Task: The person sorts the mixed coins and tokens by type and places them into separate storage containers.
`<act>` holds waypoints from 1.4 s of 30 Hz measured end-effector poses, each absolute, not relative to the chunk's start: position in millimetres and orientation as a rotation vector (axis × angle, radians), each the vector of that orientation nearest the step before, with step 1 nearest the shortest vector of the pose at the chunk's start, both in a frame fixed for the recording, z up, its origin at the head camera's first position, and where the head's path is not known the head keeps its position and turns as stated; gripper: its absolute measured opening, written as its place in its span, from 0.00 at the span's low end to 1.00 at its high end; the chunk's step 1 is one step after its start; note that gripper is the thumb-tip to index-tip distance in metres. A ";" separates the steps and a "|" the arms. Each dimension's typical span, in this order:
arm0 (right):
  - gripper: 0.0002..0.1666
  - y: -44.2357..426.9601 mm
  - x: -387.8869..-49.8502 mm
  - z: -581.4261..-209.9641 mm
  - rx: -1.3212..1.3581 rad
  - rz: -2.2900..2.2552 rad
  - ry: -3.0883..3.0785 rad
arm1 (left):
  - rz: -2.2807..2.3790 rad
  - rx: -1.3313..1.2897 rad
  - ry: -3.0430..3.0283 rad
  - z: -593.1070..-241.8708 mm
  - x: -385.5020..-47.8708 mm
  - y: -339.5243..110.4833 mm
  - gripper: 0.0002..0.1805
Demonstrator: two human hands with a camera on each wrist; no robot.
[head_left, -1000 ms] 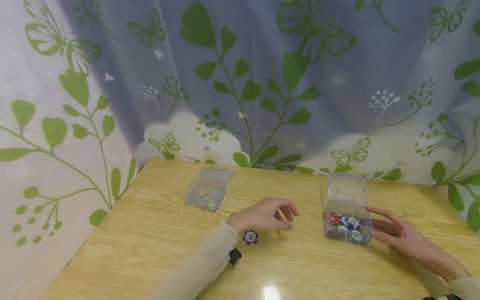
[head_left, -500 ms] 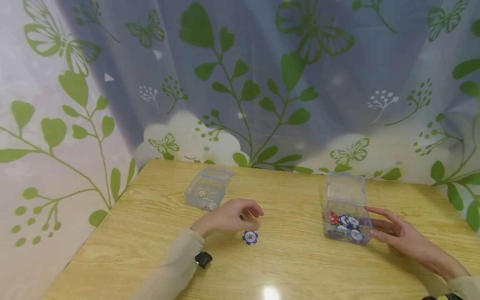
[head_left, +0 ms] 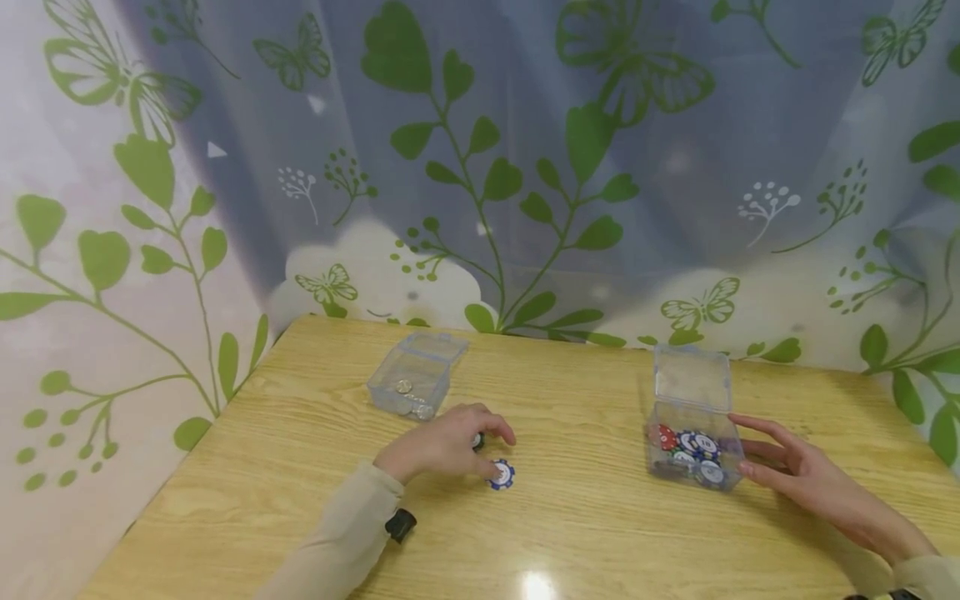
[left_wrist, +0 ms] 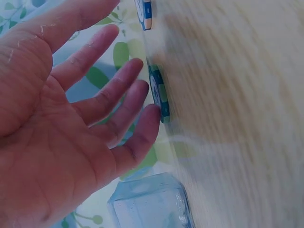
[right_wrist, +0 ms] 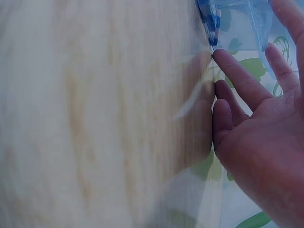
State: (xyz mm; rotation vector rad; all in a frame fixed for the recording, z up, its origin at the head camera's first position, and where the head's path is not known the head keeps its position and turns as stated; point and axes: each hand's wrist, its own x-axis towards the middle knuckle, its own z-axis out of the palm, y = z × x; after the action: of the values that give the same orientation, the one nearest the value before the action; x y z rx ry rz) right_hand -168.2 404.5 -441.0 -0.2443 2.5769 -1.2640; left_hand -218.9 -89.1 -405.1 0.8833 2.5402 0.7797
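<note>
My left hand hovers low over two poker chips, its fingers spread and holding nothing. A blue-and-white poker chip lies flat by the thumb tip, partly covered by it in the head view. Behind the fingers is a dark green poker chip, mostly hidden from the head camera. On the right, my right hand touches the right wall of a clear plastic box with extended fingertips. Inside that box lie several blue chips and a red chip; its lid is raised.
A second clear box, lid tipped back, stands at the left with several silvery coins in it. Both boxes rest on a wooden table. A patterned curtain hangs along the table's back edge.
My left hand has moved left, away from the middle of the table, and lowered over the blue and green poker chips. My right hand stays at the box.
</note>
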 end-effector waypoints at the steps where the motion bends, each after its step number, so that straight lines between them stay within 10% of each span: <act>1: 0.40 404.7 -168.4 -441.1 -0.255 -1.268 2.579 | 0.764 0.877 2.545 -405.3 -218.5 -89.3 0.21; 42: 0.40 405.8 -168.5 -441.0 -0.245 -1.268 2.560 | 0.720 0.892 2.561 -409.5 -218.9 -78.6 0.19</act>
State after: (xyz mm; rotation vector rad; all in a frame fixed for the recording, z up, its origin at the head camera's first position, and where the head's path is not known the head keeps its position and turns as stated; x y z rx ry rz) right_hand -168.5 405.8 -441.0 -0.2448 2.5602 -1.2681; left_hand -218.9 -78.6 -409.5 0.8922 2.5614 0.7201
